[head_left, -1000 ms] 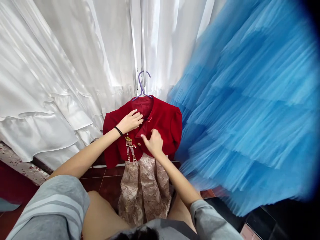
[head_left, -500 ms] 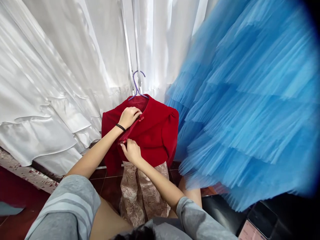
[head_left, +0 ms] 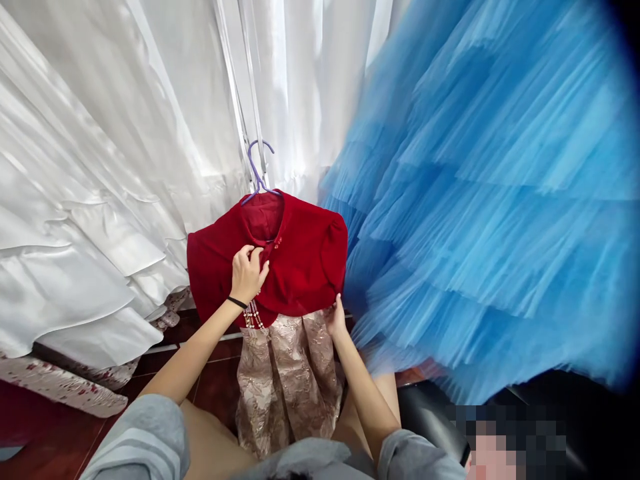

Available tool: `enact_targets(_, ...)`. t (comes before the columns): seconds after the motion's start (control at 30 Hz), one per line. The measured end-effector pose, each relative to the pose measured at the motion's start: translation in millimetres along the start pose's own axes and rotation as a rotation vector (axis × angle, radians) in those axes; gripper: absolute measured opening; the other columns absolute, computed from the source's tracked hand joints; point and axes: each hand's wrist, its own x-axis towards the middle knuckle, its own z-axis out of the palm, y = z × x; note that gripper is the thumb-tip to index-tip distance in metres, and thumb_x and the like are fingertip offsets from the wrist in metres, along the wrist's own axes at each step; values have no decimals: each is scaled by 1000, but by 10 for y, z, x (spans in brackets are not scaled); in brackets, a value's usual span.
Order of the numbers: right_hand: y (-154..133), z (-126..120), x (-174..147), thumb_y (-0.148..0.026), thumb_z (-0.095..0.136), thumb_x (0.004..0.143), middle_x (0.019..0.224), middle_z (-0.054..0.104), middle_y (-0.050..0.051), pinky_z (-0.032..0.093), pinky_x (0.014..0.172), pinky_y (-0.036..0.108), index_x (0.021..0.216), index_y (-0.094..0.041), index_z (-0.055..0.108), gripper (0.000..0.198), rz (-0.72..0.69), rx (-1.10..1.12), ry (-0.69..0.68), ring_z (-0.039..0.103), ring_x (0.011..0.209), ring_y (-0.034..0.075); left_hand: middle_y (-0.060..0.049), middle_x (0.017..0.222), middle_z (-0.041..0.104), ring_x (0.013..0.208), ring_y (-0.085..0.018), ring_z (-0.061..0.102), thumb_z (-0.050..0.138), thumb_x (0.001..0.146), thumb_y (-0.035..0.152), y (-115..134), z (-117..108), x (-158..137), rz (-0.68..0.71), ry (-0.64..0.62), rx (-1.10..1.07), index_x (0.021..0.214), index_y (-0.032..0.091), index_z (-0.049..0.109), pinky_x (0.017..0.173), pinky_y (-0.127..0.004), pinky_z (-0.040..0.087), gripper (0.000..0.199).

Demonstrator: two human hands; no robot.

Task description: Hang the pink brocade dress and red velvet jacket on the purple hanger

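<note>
A red velvet jacket (head_left: 310,260) hangs on a purple hanger (head_left: 261,167), its front facing me. Small ornaments lie near the collar, and a beaded tassel (head_left: 254,315) dangles below my left hand. My left hand (head_left: 249,273), with a black band at the wrist, is closed on the jacket's front edge just under the neckline. At the lower right side of the jacket, my right hand (head_left: 337,317) grips the hem by the sleeve, thumb in front and other fingers mostly hidden. A shiny pinkish-gold brocade skirt (head_left: 287,380) hangs below the jacket over my lap.
White satin and sheer garments (head_left: 85,253) hang behind and to the left. A layered blue tulle skirt (head_left: 480,200) fills the right side. Floral fabric (head_left: 65,397) lies low on the left over dark red floor tiles. At the bottom right is a black glossy surface (head_left: 430,427).
My right hand has left the jacket's front edge and moved right to the hem. My left hand has slid slightly down the front edge. The jacket's front now lies flatter, with the tassel showing.
</note>
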Motion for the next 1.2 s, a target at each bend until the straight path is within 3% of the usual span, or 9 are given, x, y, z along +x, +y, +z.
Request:
enact_targets(0.1,-12,-139,180,-50,76,64,65,64,0,47,50,26,74,-21,59,35,89,23,-72,57,55,14,-18,109,64,105,-31,59,46,92,24,-34,-164,32,-5,-53,-42,106,14,64,93,-44,46,25)
enact_targets(0.2,228,-236,12,-45,82,56,54,54,-6,43,48,22,65,-20,54,38,111,52,-84,49,48,9,-11,94,68,88,-25,65,42,94,23,-39,-308,105,-157,-102,-164,105,18,61,78,-35,48,23)
enact_targets(0.3,547,-310,-209,-48,83,51,51,51,-7,42,47,22,60,-20,50,44,129,39,-78,46,46,8,-7,95,69,84,-23,67,40,95,25,-57,-416,218,-268,-106,-252,110,20,58,69,-30,46,24)
enact_targets(0.5,731,-312,-198,-55,79,48,51,50,-6,39,49,23,58,-21,47,48,121,-59,-84,45,48,9,-6,95,69,82,-20,65,40,95,27,-223,-398,330,-234,-45,-345,110,20,60,70,-29,45,26)
enact_targets(0.73,562,-480,-262,-56,68,56,40,43,-3,29,43,25,46,-23,42,43,46,-333,-50,39,41,12,-11,100,71,92,-25,65,48,89,29,-400,-161,29,-101,-267,-341,103,17,66,86,-36,49,25)
enact_targets(0.83,274,-450,-246,-56,64,65,42,46,-2,33,46,26,48,-22,45,42,-56,-422,-47,43,45,14,-8,93,73,81,-21,66,47,91,35,-401,-253,44,-172,-249,-465,94,17,68,79,-32,51,28)
enact_targets(0.9,-111,-295,-204,-54,62,70,50,53,-1,38,52,27,55,-20,52,38,-179,-464,-62,48,51,15,-7,89,72,76,-19,65,48,92,38,-375,-389,129,-183,-192,-533,92,17,68,75,-30,52,29)
enact_targets(1.1,-1519,441,-364,-43,55,86,80,68,4,49,69,30,95,-18,67,29,-882,-580,-207,61,71,17,-9,97,71,96,-24,63,49,91,27,-291,-731,184,11,-48,-290,93,18,67,92,-39,49,20)
enact_targets(1.2,-1594,534,-544,-38,53,90,82,70,5,51,73,31,93,-19,68,24,-1019,-681,-254,63,73,17,-10,99,70,97,-24,63,48,91,26,-325,-598,-228,-62,-65,-314,94,18,67,94,-41,49,20)
